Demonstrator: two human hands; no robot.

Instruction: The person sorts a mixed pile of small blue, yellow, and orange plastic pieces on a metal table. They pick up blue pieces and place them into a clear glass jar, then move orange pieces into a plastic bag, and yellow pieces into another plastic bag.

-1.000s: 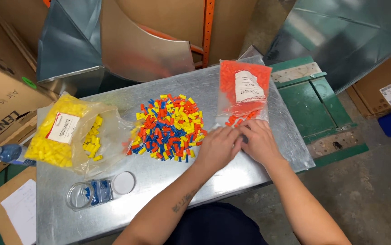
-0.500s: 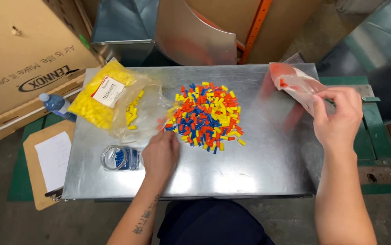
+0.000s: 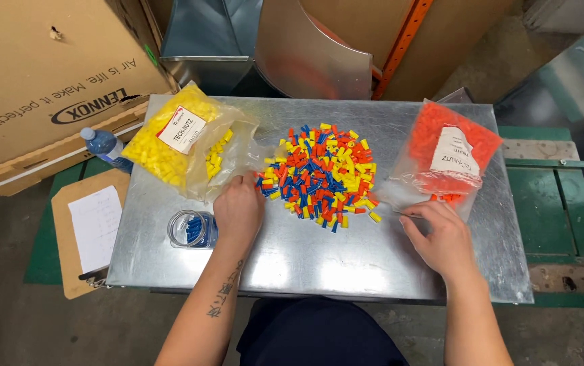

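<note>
A pile of small orange, yellow and blue plastic caps [image 3: 320, 173] lies in the middle of a metal table [image 3: 319, 261]. My left hand [image 3: 239, 210] rests palm down at the pile's left edge, fingertips by the open mouth of a clear bag of yellow caps [image 3: 182, 140]. My right hand [image 3: 441, 236] lies at the pile's right, fingers on the open edge of a clear bag of orange caps [image 3: 449, 154]. A clear round jar with blue caps [image 3: 191, 229] lies on its side left of my left hand.
A large cardboard box [image 3: 44, 74] stands at the left with a water bottle [image 3: 104, 148] beside it. A clipboard with paper [image 3: 92, 227] lies on the floor. Sheet-metal ducts [image 3: 265, 47] stand behind the table, a green platform [image 3: 553, 203] to the right.
The orange bag, lifted in my right hand before, now lies flat on the table. My left hand moved up from the table front to the pile's left edge.
</note>
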